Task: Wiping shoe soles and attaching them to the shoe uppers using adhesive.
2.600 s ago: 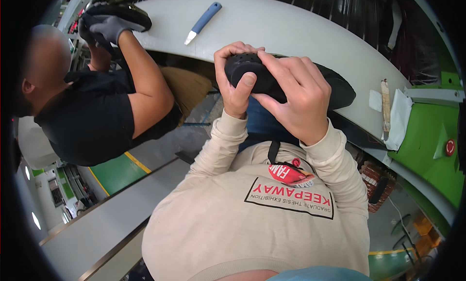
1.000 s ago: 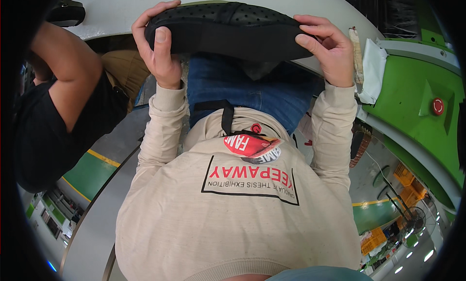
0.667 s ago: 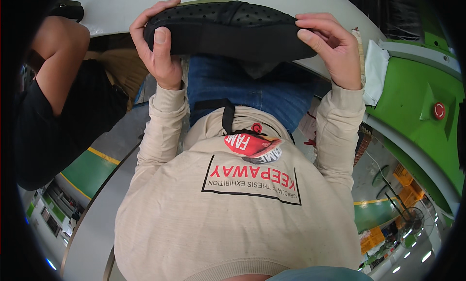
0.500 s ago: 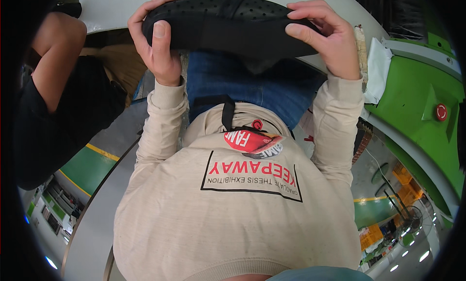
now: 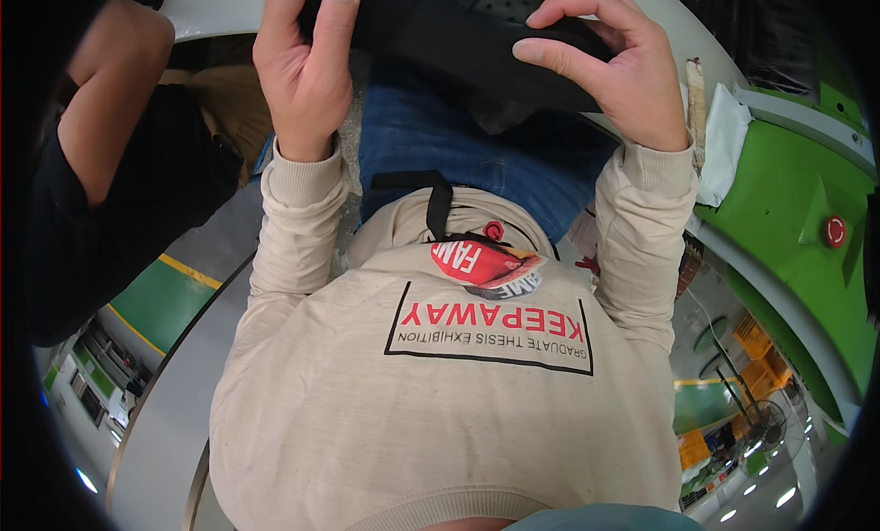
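A long black shoe, dotted with small holes along its upper side, is held up crosswise over my lap. Its far edge runs out of the picture at the top. My left hand grips the left end, thumb on the near side; most of its fingers are cut off or hidden behind. At the right end, my right hand holds the shoe between the thumb in front and curled fingers above. Beneath it lie my jeans.
A pale table edge spans the top. To the right stands a green machine with a red button, a white cloth beside it. Another person's bent arm is close on my left. Farther right are orange crates.
Both hands remain on the shoe. Its left end and my left hand have moved up toward the picture's top edge; the left hand has turned. My right hand has shifted slightly.
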`<state>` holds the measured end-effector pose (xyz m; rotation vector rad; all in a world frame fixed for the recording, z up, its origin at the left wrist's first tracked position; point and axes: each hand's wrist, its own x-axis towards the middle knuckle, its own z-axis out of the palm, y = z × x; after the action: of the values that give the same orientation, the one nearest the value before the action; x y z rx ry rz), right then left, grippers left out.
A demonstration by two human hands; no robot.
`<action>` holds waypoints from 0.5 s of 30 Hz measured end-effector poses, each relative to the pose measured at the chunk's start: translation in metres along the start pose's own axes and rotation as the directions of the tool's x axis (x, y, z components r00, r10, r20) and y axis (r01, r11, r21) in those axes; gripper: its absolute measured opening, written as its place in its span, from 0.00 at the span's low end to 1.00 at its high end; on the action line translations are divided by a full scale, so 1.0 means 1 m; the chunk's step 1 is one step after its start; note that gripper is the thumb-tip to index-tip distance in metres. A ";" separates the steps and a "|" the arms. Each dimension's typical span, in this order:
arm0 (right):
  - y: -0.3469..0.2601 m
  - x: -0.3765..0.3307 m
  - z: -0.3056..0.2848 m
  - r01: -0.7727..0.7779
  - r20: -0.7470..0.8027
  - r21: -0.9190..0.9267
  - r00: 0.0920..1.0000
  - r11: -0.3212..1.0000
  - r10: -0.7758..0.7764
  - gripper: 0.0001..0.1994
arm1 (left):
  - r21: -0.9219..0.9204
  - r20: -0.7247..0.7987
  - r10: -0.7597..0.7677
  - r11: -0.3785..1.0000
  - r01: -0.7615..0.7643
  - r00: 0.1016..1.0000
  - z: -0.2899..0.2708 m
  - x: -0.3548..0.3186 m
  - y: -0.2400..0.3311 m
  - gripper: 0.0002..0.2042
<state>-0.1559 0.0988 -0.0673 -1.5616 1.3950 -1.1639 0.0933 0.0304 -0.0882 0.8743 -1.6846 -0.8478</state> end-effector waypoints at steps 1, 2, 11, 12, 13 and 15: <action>-0.001 0.001 -0.001 -0.095 0.020 0.062 0.995 0.994 0.094 0.13 | 0.001 -0.002 -0.003 1.000 0.003 1.000 0.000 0.002 0.000 0.06; -0.004 0.003 -0.001 -0.097 0.027 0.064 0.995 0.993 0.095 0.13 | 0.018 0.015 0.009 1.000 -0.009 1.000 0.001 0.004 0.001 0.06; -0.016 0.019 0.003 -0.057 0.137 -0.084 0.988 0.995 0.068 0.12 | 0.062 0.055 0.001 0.998 -0.004 0.998 -0.001 0.012 0.007 0.07; -0.017 0.019 0.004 -0.076 0.133 -0.092 0.987 0.993 0.088 0.11 | 0.042 0.050 0.003 0.999 -0.005 0.999 -0.001 0.013 0.007 0.09; -0.018 0.019 0.004 -0.094 0.129 -0.100 0.986 0.991 0.107 0.11 | 0.022 0.045 0.006 1.000 -0.007 0.999 -0.001 0.014 0.008 0.11; -0.015 0.019 0.004 -0.045 0.145 -0.142 0.987 0.989 0.065 0.11 | 0.009 0.048 -0.033 0.999 0.032 0.998 -0.002 0.015 0.010 0.11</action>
<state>-0.1472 0.0819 -0.0513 -1.6595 1.4349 -0.9135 0.0909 0.0219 -0.0723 0.8949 -1.7209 -0.8914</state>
